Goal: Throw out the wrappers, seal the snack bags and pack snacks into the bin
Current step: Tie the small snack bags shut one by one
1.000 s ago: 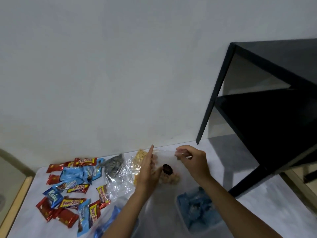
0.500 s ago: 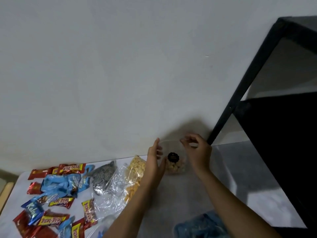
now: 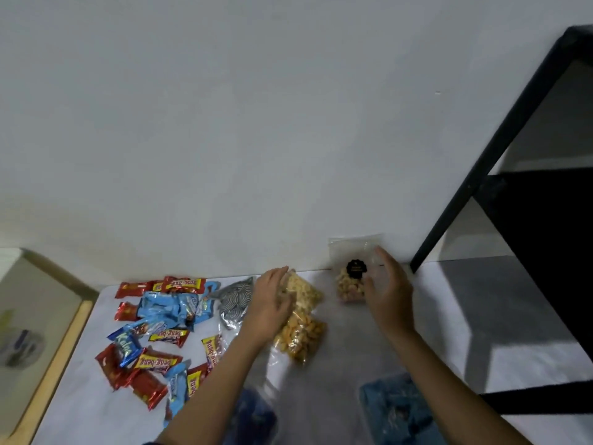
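Nearby: black shelf (image 3: 526, 220) at right, silver swirl pouch (image 3: 236, 300) and wrapper pile (image 3: 160, 316) at left, blue bin (image 3: 398, 412) at near edge. Small clear snack bag (image 3: 351, 281), black label unreadable, stands against wall; right hand (image 3: 390, 292) beside it, fingers released. Left hand (image 3: 272, 305) rests, fingers relaxed, on yellow snack bag (image 3: 303, 335). Red wrappers read "beng-beng".

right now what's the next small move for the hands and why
Probably close the left hand on the yellow snack bag it rests on and lift it for sealing: the small labelled bag already stands against the wall, with the right hand open beside it.
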`<state>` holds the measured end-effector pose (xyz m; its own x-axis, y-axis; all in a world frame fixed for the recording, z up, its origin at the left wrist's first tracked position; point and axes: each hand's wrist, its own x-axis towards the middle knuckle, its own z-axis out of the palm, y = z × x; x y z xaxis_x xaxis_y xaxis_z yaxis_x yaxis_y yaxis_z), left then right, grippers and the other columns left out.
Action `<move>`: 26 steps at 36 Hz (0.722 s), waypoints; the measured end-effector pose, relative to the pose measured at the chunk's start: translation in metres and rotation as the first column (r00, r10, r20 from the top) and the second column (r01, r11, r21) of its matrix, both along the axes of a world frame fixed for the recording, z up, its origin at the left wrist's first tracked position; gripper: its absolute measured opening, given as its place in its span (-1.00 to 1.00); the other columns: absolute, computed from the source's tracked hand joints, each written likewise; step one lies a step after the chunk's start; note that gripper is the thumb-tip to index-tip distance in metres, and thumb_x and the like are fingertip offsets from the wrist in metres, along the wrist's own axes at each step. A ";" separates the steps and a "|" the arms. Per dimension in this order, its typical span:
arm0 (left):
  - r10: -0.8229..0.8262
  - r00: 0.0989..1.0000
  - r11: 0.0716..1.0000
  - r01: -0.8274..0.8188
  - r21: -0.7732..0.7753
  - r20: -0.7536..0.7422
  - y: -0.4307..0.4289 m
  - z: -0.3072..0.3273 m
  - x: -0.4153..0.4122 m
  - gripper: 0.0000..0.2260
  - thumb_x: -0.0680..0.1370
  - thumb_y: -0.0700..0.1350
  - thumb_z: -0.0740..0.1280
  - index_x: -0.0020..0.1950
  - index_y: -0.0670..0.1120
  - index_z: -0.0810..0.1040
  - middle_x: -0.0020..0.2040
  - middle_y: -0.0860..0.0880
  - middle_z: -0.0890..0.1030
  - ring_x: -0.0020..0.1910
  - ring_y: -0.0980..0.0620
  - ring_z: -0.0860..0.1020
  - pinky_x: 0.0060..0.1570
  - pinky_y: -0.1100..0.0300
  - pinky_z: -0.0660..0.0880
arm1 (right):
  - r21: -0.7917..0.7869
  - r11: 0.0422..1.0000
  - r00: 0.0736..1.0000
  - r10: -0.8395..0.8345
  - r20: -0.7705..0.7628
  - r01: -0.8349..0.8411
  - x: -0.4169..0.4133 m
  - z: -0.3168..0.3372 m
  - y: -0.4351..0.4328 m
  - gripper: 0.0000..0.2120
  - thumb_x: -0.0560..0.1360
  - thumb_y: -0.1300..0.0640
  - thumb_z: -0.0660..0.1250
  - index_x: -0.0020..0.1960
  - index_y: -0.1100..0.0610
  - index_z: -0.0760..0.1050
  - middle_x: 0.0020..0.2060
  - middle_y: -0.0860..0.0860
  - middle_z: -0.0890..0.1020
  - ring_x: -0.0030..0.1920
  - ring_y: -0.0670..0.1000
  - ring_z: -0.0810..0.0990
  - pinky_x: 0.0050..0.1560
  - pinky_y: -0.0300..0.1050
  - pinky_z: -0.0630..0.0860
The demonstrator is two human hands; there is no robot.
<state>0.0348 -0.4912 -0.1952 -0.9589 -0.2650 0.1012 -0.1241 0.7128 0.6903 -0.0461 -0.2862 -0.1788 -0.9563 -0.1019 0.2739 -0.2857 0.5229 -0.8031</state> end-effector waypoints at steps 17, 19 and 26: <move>-0.099 0.908 0.993 0.065 0.096 0.408 -0.058 0.000 0.045 -0.70 0.47 -0.21 0.39 0.20 -0.16 0.56 0.06 -0.10 0.57 -0.07 0.05 0.50 -0.07 0.29 0.40 | 0.640 0.448 0.770 0.492 0.405 -0.624 0.103 -0.053 -0.086 -0.01 0.28 -0.34 0.35 0.50 -0.16 -0.16 0.53 0.00 -0.08 0.52 0.09 -0.14 0.39 0.35 -0.12; -0.107 0.903 0.981 0.029 0.190 0.416 -0.060 0.000 0.050 -0.71 0.48 -0.21 0.39 0.19 -0.16 0.56 0.08 -0.13 0.61 -0.02 -0.04 0.57 -0.03 0.21 0.49 | 0.669 0.431 0.778 0.496 0.385 -0.606 0.105 -0.058 -0.087 -0.06 0.30 -0.34 0.32 0.50 -0.17 -0.13 0.53 -0.01 -0.07 0.52 0.10 -0.11 0.38 0.36 -0.10; -0.112 0.916 0.903 -0.068 0.424 0.385 -0.059 0.013 0.055 -0.75 0.53 -0.30 0.27 0.20 -0.26 0.54 -0.01 -0.19 0.59 -0.14 -0.02 0.54 -0.13 0.25 0.50 | 0.602 0.630 0.783 0.622 -0.012 -0.491 0.108 -0.046 -0.076 -0.47 0.26 -0.16 0.15 0.21 -0.07 0.37 0.16 0.07 0.61 0.10 0.12 0.63 -0.02 0.22 0.54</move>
<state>0.0897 -0.5502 -0.1826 -0.9004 -0.1738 -0.3987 -0.4349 0.3714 0.8203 0.0617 -0.3627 -0.2247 -0.5937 -0.7867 0.1690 -0.7874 0.5247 -0.3234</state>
